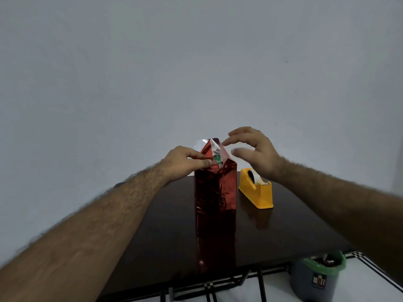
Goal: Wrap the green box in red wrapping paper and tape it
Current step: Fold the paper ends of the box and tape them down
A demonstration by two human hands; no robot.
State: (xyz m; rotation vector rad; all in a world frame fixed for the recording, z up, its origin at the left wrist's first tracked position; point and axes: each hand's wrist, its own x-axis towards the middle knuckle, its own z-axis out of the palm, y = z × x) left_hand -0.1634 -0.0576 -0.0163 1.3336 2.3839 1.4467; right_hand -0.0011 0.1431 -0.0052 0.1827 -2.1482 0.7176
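Two hands at frame centre: left hand (pixel 185 159) pinched red wrapping paper (pixel 214 192) atop the upright green box (pixel 217 159); right hand (pixel 254 149), spread, hovered just right, nearer the tape dispenser (pixel 256 188).

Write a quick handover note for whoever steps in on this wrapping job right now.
Left hand: pinching the paper fold at the box top.
Right hand: open, above the top flap, holding nothing visible.
Green box: upright on the table, sides covered by red wrapping paper; green shows at the open top.
Tape dispenser: right of the box.
Left: fold the top, tape it.
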